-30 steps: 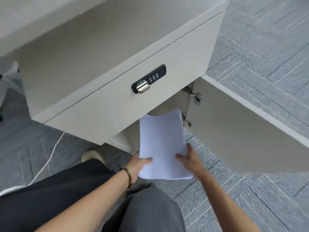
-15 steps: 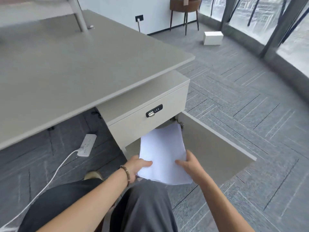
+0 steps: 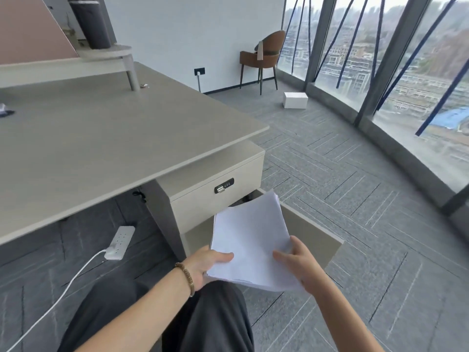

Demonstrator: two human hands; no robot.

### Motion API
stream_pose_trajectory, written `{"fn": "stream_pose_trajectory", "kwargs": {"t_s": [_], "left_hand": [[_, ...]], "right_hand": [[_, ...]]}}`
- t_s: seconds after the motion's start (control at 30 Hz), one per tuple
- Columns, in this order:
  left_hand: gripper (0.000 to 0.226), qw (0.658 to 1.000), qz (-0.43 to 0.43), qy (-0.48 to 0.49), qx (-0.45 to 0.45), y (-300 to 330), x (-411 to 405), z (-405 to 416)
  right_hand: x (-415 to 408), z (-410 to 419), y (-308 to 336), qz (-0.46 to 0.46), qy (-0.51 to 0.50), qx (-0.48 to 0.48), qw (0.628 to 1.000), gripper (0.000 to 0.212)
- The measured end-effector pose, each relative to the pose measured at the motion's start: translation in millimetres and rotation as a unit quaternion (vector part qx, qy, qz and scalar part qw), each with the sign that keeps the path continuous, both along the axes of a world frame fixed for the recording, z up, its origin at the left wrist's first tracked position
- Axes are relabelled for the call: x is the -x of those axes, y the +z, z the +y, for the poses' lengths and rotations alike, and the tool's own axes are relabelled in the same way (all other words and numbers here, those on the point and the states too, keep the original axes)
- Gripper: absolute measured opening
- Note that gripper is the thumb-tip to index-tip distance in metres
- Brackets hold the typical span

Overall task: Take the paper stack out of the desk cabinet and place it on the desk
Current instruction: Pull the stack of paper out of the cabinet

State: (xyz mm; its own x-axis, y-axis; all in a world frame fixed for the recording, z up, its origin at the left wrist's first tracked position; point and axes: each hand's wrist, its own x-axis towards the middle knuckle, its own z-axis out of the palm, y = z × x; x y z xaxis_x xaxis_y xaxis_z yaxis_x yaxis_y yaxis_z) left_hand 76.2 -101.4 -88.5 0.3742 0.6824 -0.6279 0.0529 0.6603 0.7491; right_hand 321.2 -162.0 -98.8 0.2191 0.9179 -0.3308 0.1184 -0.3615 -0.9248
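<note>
A white paper stack is held in the air in front of the desk cabinet, outside its opening. My left hand grips the stack's near left corner, thumb on top. My right hand grips the near right edge. The cabinet door stands swung open to the right, behind the paper. Above the opening is a drawer with a combination lock. The grey desk top spreads to the upper left.
A white power strip with its cable lies on the carpet under the desk. A riser shelf stands at the desk's back. A brown chair and a white box sit by the windows. My dark-trousered legs fill the bottom.
The stack has come out of the cabinet and risen with both hands. The view has lifted from the cabinet front to take in the desk top and the room.
</note>
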Motion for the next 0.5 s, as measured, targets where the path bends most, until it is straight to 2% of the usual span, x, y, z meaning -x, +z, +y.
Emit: {"fn": "stream_pose_trajectory", "kwargs": {"t_s": [0.2,0.4,0.5], "left_hand": [[0.043,0.999,-0.026,-0.025,-0.026,32.3,-15.7,-47.2],[0.043,0.996,-0.054,-0.024,-0.061,103.4,-17.9,-77.4],[0.036,0.994,-0.074,-0.043,-0.066,145.5,-5.5,-78.0]], "right_hand": [[-13.5,-56.0,34.5,-0.025,-0.047,-0.044,0.998,0.038],[-19.5,-97.2,85.9,-0.029,-0.07,-0.103,0.992,0.042],[-10.8,-101.5,119.3,-0.028,-0.054,-0.137,0.989,0.04]]}}
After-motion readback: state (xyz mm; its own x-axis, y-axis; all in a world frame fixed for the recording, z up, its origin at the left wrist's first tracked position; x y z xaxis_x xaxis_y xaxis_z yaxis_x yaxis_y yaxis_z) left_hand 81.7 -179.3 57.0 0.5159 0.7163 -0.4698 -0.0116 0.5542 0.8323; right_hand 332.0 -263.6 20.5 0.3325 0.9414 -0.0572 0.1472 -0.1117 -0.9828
